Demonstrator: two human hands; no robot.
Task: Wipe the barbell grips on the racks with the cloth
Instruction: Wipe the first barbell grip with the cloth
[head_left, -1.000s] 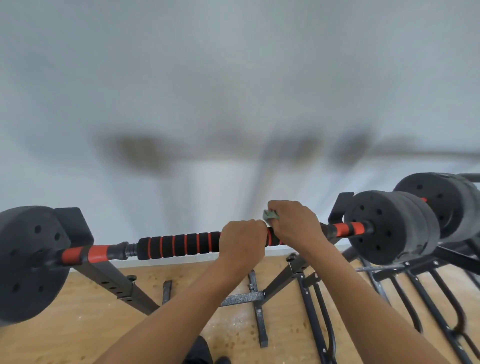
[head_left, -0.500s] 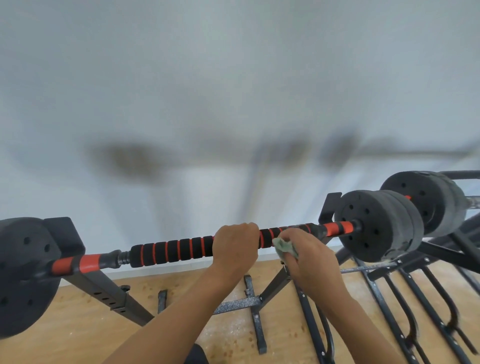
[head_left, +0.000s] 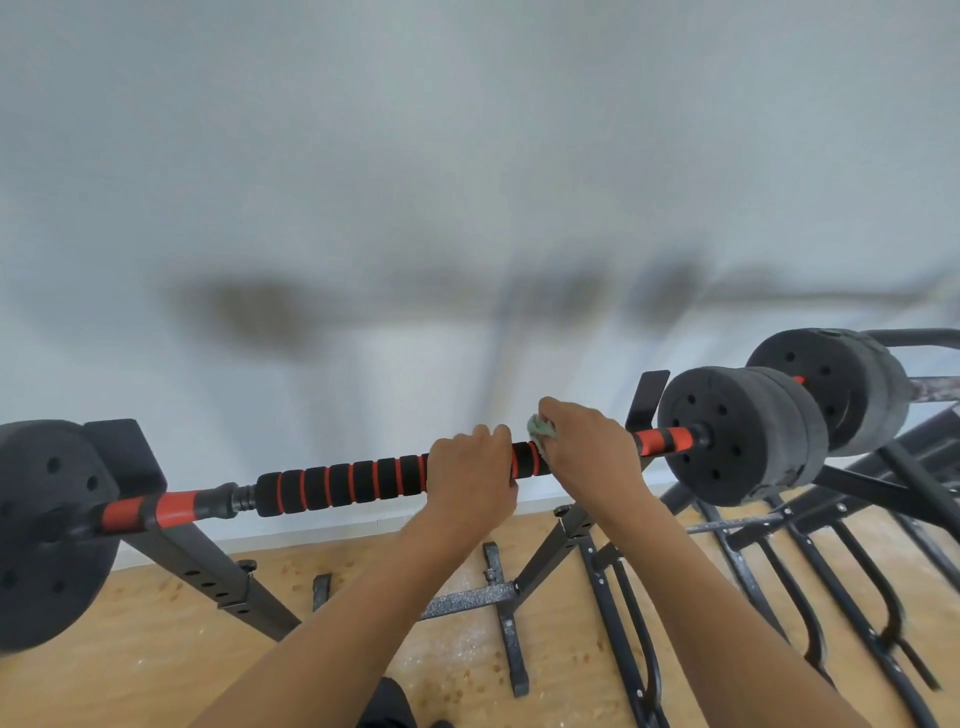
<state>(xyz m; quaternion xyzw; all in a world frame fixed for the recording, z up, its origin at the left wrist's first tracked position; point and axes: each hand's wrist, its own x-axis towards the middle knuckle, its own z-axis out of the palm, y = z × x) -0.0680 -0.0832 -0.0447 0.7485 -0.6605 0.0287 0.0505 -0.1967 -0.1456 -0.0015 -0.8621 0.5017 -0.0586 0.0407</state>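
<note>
A barbell with a black and red ribbed foam grip (head_left: 343, 483) lies across a black rack (head_left: 208, 566), with black weight plates at its left end (head_left: 47, 530) and right end (head_left: 737, 436). My left hand (head_left: 470, 480) is wrapped around the grip near its middle. Just to the right, my right hand (head_left: 587, 452) presses a small pale green cloth (head_left: 540, 428) over the top of the grip. Most of the cloth is hidden under my fingers.
A second barbell with black plates (head_left: 841, 384) rests on another rack at the far right. Black rack legs and curved bars (head_left: 810, 597) spread over the wooden floor (head_left: 130, 649). A white wall (head_left: 467, 182) stands right behind the racks.
My right hand with the cloth has swung from the underside of the grip back up over its top. My left hand has kept its hold on the bar.
</note>
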